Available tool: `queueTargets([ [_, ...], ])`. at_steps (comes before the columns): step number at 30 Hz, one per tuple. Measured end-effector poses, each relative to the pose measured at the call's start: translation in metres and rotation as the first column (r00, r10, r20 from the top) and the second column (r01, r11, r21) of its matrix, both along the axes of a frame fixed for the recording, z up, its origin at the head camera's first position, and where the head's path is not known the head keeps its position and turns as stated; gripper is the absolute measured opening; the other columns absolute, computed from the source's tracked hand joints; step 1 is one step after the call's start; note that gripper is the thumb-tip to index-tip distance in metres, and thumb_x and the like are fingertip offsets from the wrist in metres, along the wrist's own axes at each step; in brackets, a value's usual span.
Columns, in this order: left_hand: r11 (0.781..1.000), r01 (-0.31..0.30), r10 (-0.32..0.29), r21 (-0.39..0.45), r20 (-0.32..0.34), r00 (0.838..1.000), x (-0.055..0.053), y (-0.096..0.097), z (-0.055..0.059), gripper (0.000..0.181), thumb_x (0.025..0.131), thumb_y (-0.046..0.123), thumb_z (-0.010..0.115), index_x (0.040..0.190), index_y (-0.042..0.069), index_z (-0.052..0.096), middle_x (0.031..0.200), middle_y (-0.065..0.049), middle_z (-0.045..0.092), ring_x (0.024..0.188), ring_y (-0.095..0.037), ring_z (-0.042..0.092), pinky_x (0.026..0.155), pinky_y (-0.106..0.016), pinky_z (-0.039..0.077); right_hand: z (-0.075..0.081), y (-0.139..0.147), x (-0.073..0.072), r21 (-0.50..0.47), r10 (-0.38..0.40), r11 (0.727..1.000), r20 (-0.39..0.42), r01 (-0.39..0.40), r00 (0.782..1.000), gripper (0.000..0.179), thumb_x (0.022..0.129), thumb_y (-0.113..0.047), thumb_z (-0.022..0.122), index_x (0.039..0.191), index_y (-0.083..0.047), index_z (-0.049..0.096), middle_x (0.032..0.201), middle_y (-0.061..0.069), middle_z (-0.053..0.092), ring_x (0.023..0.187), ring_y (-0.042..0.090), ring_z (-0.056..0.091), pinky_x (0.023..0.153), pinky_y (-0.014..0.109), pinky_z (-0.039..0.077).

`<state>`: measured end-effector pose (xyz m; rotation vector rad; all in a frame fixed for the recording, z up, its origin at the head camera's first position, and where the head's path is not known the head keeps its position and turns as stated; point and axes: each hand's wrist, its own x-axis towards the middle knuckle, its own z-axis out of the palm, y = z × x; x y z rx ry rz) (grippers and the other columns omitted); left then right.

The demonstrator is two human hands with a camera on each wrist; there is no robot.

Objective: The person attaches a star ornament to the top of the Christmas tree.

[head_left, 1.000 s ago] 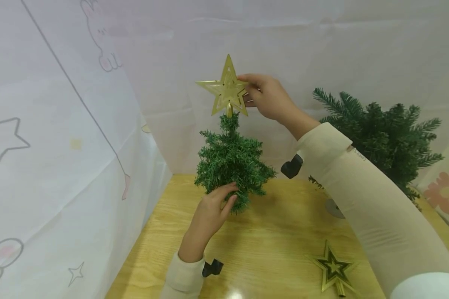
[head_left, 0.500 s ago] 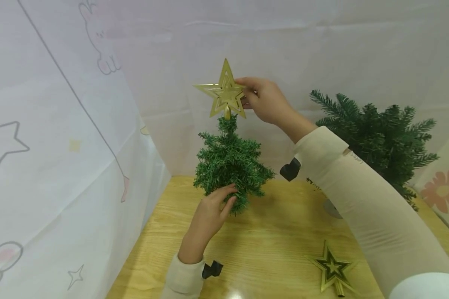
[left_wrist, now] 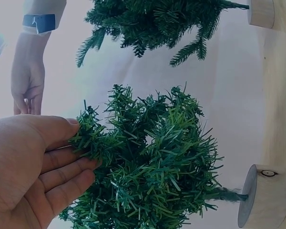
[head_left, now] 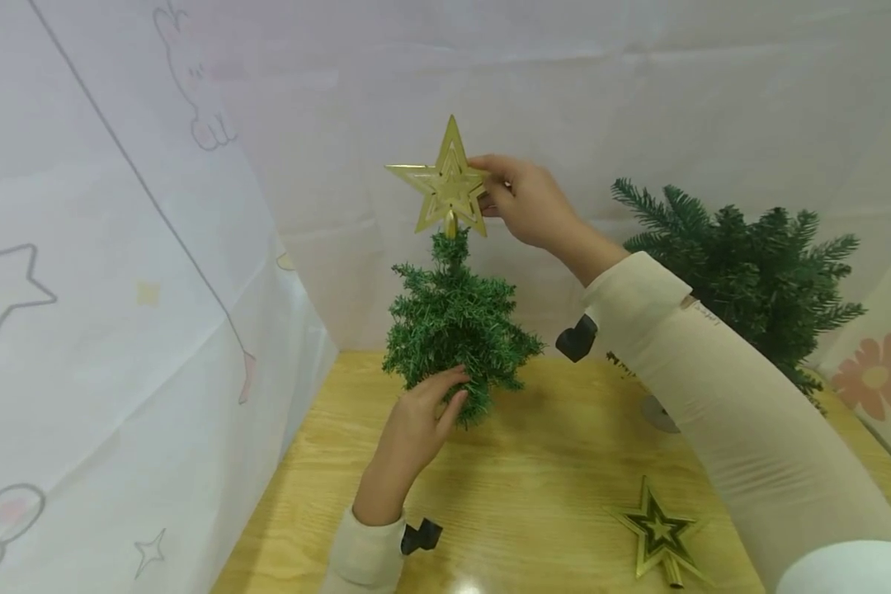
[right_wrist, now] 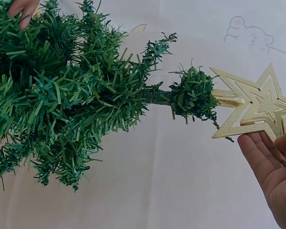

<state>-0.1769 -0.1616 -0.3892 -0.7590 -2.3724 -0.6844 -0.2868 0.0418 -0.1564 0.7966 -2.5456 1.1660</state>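
A small artificial Christmas tree (head_left: pixel 456 318) stands upright at the back of the table, its wooden base (left_wrist: pixel 267 196) visible in the left wrist view. On its tip sits a gold star tree topper (head_left: pixel 449 183), its sleeve (right_wrist: pixel 229 98) down at the top tuft. My right hand (head_left: pixel 530 198) pinches the star's right-hand point between thumb and fingers. Lower down, my left hand (head_left: pixel 416 421) holds a front branch (left_wrist: pixel 88 136), thumb on one side and fingers on the other.
A second, darker green tree (head_left: pixel 742 280) stands at the right behind my right sleeve (head_left: pixel 713 396). Another gold star topper (head_left: pixel 659 532) lies on the wooden table (head_left: pixel 527 495) near the front. Printed cloth (head_left: pixel 327 148) rises behind and to the left.
The view has shifted slightly, and the star appears a little lower than at first. Both hands keep their holds on the star and the branch.
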Motion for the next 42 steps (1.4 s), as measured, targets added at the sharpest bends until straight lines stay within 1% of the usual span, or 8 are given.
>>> queueTargets([
  [4, 1.0, 0.005, -0.005, -0.003, -0.004, 1.0, -0.001, -0.001, 0.003, 0.034, 0.102, 0.032, 0.053, 0.128, 0.013, 0.063, 0.135, -0.003, 0.058, 0.118, -0.018, 0.059, 0.092, -0.031, 0.052, 0.003, 0.0, 0.001, 0.004, -0.006, 1.0, 0.003, 0.006, 1.0, 0.043, 0.108, -0.021, 0.036, 0.15, -0.024, 0.04, 0.128, 0.008, 0.058, 0.103, 0.013, 0.065, 0.087, 0.021, 0.052],
  [10, 1.0, -0.007, 0.007, -0.002, 0.001, 1.0, -0.001, 0.001, 0.002, 0.032, 0.097, 0.02, 0.064, 0.128, 0.013, 0.064, 0.135, -0.003, 0.059, 0.116, -0.018, 0.06, 0.09, -0.031, 0.054, 0.002, 0.002, 0.001, -0.023, -0.008, 1.0, 0.038, 0.009, 0.999, 0.043, 0.107, -0.02, 0.037, 0.15, -0.024, 0.04, 0.128, 0.007, 0.057, 0.105, 0.012, 0.063, 0.09, 0.022, 0.051],
  [16, 1.0, -0.009, 0.009, 0.006, -0.017, 1.0, -0.001, 0.0, 0.001, 0.034, 0.095, 0.016, 0.067, 0.128, 0.013, 0.063, 0.134, -0.003, 0.059, 0.117, -0.019, 0.06, 0.09, -0.032, 0.054, -0.002, 0.004, 0.0, -0.034, 0.001, 0.999, 0.014, -0.001, 1.0, 0.043, 0.107, -0.019, 0.036, 0.149, -0.025, 0.041, 0.13, 0.007, 0.056, 0.106, 0.013, 0.063, 0.092, 0.025, 0.051],
  [20, 1.0, -0.009, 0.009, 0.013, -0.024, 1.0, -0.001, -0.001, 0.0, 0.034, 0.094, 0.016, 0.068, 0.128, 0.013, 0.064, 0.133, -0.003, 0.06, 0.115, -0.019, 0.061, 0.088, -0.032, 0.055, -0.005, 0.006, -0.001, -0.072, 0.02, 0.997, 0.014, -0.019, 1.0, 0.044, 0.107, -0.02, 0.038, 0.149, -0.031, 0.039, 0.132, 0.007, 0.055, 0.106, 0.014, 0.063, 0.093, 0.028, 0.051],
  [25, 1.0, -0.002, 0.002, 0.008, -0.009, 1.0, -0.001, -0.002, -0.001, 0.035, 0.095, 0.017, 0.067, 0.129, 0.013, 0.063, 0.134, -0.003, 0.059, 0.117, -0.018, 0.06, 0.09, -0.031, 0.053, -0.008, 0.009, -0.002, -0.131, 0.04, 0.991, -0.002, -0.04, 0.999, 0.046, 0.105, -0.024, 0.044, 0.148, -0.038, 0.036, 0.129, 0.004, 0.056, 0.103, 0.012, 0.064, 0.093, 0.03, 0.051],
  [33, 1.0, 0.003, -0.003, 0.014, -0.026, 1.0, -0.002, -0.003, 0.001, 0.036, 0.093, 0.015, 0.069, 0.128, 0.011, 0.063, 0.134, -0.005, 0.059, 0.116, -0.019, 0.06, 0.088, -0.032, 0.055, -0.008, 0.012, -0.002, -0.125, 0.015, 0.992, -0.026, -0.019, 1.0, 0.041, 0.105, -0.03, 0.046, 0.145, -0.038, 0.041, 0.127, -0.001, 0.058, 0.104, 0.009, 0.063, 0.092, 0.034, 0.05],
  [39, 1.0, 0.001, -0.001, 0.01, -0.017, 1.0, -0.001, -0.003, 0.001, 0.033, 0.098, 0.024, 0.062, 0.129, 0.012, 0.063, 0.134, -0.004, 0.059, 0.116, -0.019, 0.06, 0.089, -0.032, 0.054, -0.009, 0.014, -0.001, -0.142, 0.025, 0.989, -0.02, -0.027, 0.999, 0.039, 0.104, -0.03, 0.047, 0.144, -0.03, 0.046, 0.125, 0.0, 0.059, 0.107, 0.011, 0.063, 0.095, 0.035, 0.049],
  [42, 1.0, 0.001, -0.001, 0.011, -0.013, 1.0, -0.001, -0.003, 0.0, 0.034, 0.101, 0.029, 0.057, 0.13, 0.013, 0.062, 0.135, -0.004, 0.059, 0.116, -0.02, 0.06, 0.088, -0.033, 0.054, -0.01, 0.016, -0.001, -0.136, 0.001, 0.991, -0.023, -0.004, 1.0, 0.041, 0.104, -0.032, 0.048, 0.145, -0.029, 0.045, 0.122, 0.0, 0.061, 0.108, 0.009, 0.062, 0.093, 0.035, 0.049],
])
